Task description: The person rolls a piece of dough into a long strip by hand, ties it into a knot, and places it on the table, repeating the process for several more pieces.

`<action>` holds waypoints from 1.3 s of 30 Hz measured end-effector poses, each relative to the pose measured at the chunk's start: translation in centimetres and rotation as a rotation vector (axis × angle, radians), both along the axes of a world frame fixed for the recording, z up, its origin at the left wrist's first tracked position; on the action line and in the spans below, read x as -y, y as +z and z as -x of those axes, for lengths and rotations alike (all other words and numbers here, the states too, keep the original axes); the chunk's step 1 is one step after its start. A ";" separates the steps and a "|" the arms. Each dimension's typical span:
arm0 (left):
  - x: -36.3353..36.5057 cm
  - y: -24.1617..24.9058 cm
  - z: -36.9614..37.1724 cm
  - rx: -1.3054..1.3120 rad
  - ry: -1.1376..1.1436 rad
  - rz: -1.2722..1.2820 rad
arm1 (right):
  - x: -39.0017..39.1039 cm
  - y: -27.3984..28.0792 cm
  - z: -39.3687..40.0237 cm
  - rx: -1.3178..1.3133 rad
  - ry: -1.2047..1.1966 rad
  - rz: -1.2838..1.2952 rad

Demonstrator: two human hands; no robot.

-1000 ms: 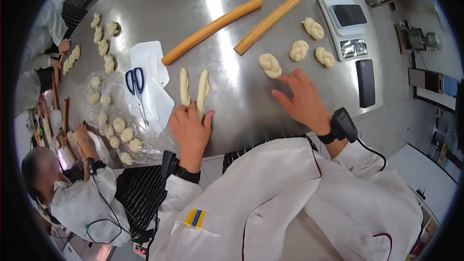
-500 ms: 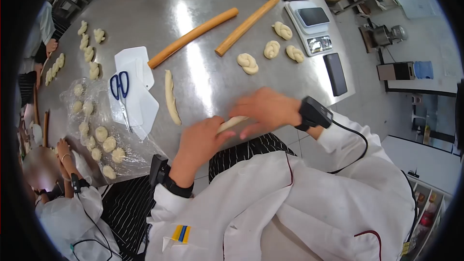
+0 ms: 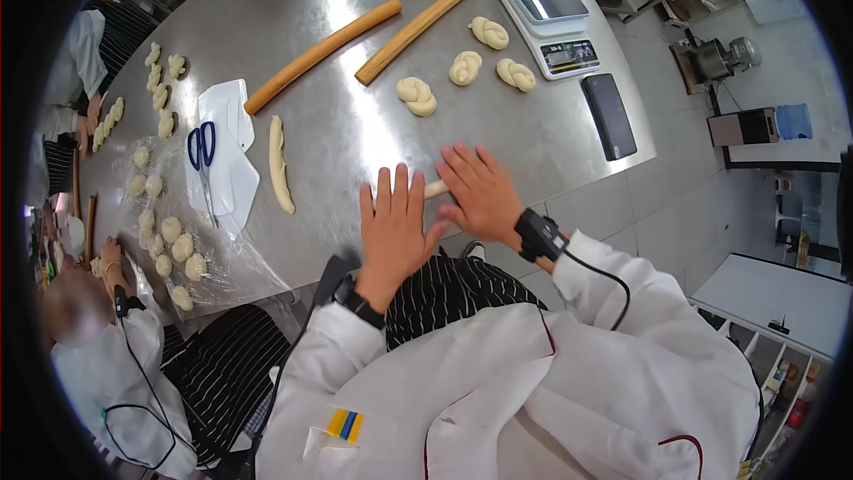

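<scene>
Under my two flattened hands lies a strip of dough (image 3: pixel 435 188) on the metal table (image 3: pixel 338 160); only a short piece shows between them. My left hand (image 3: pixel 397 218) rests over its left part with fingers stretched out. Over the right part, my right hand (image 3: pixel 480 188) is also flat, fingers spread. To the left of my hands lies a second dough strip (image 3: pixel 280 164). Beyond them are several knotted dough pieces, one nearest being a dough knot (image 3: pixel 416 97).
Two wooden rolling pins (image 3: pixel 324 55) lie farther back. Blue-handled scissors (image 3: pixel 203 156) rest on white plastic scrapers (image 3: pixel 235 187). Dough balls (image 3: pixel 171 229) sit under plastic film at left. A scale (image 3: pixel 560 44) and a black case (image 3: pixel 609 116) stand right. Co-workers are at the left.
My hands have gone from curled around the dough strip to flat on it, with fingers extended. The camera view has shifted, so the table items appear farther left and up.
</scene>
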State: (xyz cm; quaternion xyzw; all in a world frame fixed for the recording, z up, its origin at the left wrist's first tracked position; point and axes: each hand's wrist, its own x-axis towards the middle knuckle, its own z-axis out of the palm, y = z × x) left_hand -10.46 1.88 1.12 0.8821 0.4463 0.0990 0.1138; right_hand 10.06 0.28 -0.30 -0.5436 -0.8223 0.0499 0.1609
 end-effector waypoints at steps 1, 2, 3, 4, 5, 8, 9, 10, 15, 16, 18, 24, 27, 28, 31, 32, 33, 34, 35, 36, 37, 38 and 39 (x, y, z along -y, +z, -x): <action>1.5 0.1 0.4 -0.011 -0.002 -0.004 | 2.0 0.0 0.0 -0.016 0.011 0.034; 2.8 0.5 0.6 -0.020 -0.004 -0.023 | 3.6 0.8 0.0 -0.010 0.019 0.070; 4.0 0.7 0.7 -0.030 -0.002 -0.036 | 3.4 0.7 0.0 -0.020 0.027 0.075; 3.5 0.0 0.3 -0.023 0.035 -0.052 | 2.4 0.2 0.0 -0.014 0.003 0.049; 1.9 0.1 -0.5 -0.056 0.073 -0.090 | 1.1 -0.1 0.2 -0.008 -0.025 0.027; -1.5 -0.2 -1.8 -0.063 0.162 -0.185 | -2.7 0.2 0.5 0.023 -0.026 -0.050; -1.1 0.4 -1.5 -0.065 0.106 -0.148 | -2.8 0.6 0.1 0.040 0.018 -0.040; -0.4 0.9 -1.2 -0.065 0.047 -0.106 | -1.2 0.6 -0.6 0.038 0.017 -0.043; 2.8 0.5 2.0 0.081 0.049 0.004 | 2.3 1.0 -3.0 -0.287 0.069 0.050; 1.4 0.2 2.7 0.065 0.061 -0.044 | 1.4 1.4 -2.9 -0.354 0.016 0.011; -1.2 -0.1 3.6 0.056 0.084 -0.131 | -0.4 0.7 -3.8 -0.284 0.125 -0.030; -3.6 2.7 5.9 0.255 -0.150 -0.219 | -4.3 2.0 -3.3 -0.362 0.345 0.046; -5.4 2.3 6.8 0.289 -0.084 -0.208 | -6.4 2.2 -2.2 -0.409 0.327 -0.054; -5.4 2.1 6.9 0.286 -0.080 -0.194 | -6.3 1.8 -1.8 -0.350 0.312 -0.072; -5.1 2.1 5.7 0.217 -0.061 -0.152 | -4.8 2.0 -0.3 -0.335 0.186 -0.111; -5.0 2.5 4.8 0.216 0.002 -0.183 | -4.9 2.1 0.0 -0.369 0.082 -0.153; -4.3 2.8 4.0 0.212 0.064 -0.193 | -5.5 1.9 1.0 -0.368 0.084 -0.133; -4.5 2.5 2.9 0.172 0.048 -0.145 | -5.8 1.4 2.8 -0.362 0.106 -0.153; -5.0 1.4 2.1 0.097 -0.001 -0.134 | -5.8 1.0 4.0 -0.355 0.128 -0.185; -4.7 0.5 2.3 0.070 -0.033 -0.097 | -5.6 -0.2 4.2 -0.182 0.126 -0.109; -3.9 -0.2 2.7 0.042 -0.066 -0.057 | -4.5 -0.5 4.1 -0.181 0.126 -0.104; -2.1 0.1 3.3 0.043 -0.072 -0.051 | -2.4 0.3 4.0 -0.129 0.117 -0.046; 0.2 0.9 4.1 0.034 -0.085 0.012 | -0.3 1.0 3.7 -0.074 0.105 0.005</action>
